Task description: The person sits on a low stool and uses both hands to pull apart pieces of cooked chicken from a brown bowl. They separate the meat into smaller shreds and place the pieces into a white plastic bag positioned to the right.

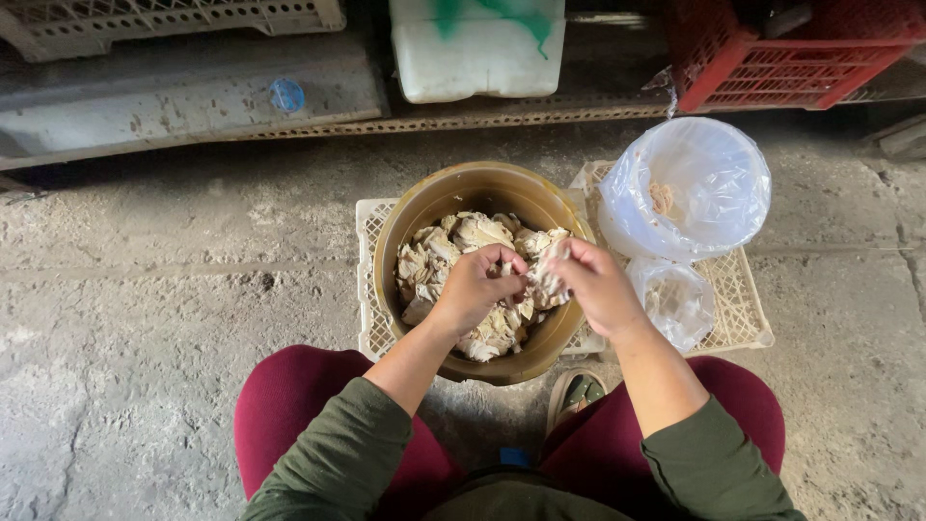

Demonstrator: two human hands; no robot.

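Rough grey concrete floor spreads under a seated person, whose dark red trousers and green sleeves fill the near edge, with a sandal showing between the knees. Just beyond, both hands meet over a brown round tub heaped with pale mushroom clusters; the left hand and right hand are each curled closed around one pale mushroom piece held between them above the heap. Under the tub lies a flat cream lattice crate, which also carries a small clear bag and a plastic-lined white bucket. Farther off stand a white jerrycan and a red crate.
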